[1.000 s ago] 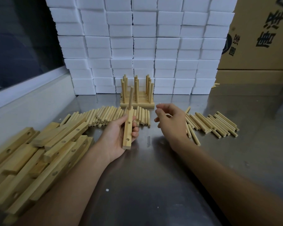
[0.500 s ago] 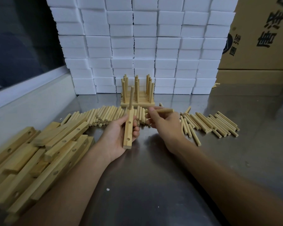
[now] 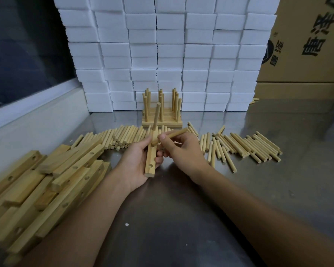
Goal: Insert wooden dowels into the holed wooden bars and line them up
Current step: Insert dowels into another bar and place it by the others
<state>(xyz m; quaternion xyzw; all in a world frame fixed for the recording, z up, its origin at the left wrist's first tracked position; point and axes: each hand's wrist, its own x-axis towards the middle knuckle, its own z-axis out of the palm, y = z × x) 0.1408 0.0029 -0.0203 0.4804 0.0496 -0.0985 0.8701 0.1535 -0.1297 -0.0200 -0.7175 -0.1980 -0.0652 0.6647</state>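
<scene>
While a large heap of undrilled-looking work remains, the job reads as early on: at far left the pile of holed bars (image 3: 46,182) lies jumbled on the steel table (image 3: 181,218), none of them carrying dowels as far as can be seen. Just right of it, a fan of loose dowels (image 3: 120,137) lies flat near the back of the bench. Behind that fan, against the wall of white foam blocks (image 3: 172,54), stand the finished bars (image 3: 162,120), set side by side with their dowels upright in three clusters; only a few bars appear done, so I judge most of the task is ahead.

Moving toward the centre, the left hand (image 3: 141,162) grips the bar in hand (image 3: 150,160), fingers and thumb wrapped round its middle, holding it above the table with its near end pointing at the camera. One dowel already stands in its far hole (image 3: 156,116), and the near hole is open. The middle hole seems the target now.

Next, the right hand (image 3: 181,147) pinches a second dowel (image 3: 171,136) between thumb and fingers, tilted nearly flat, its lower tip touching the bar about at the middle hole; whether it has entered I cannot tell. It would need to be raised upright to seat.

Further right, more loose dowels (image 3: 245,145) lie spread out, with cardboard boxes (image 3: 307,45) behind.
</scene>
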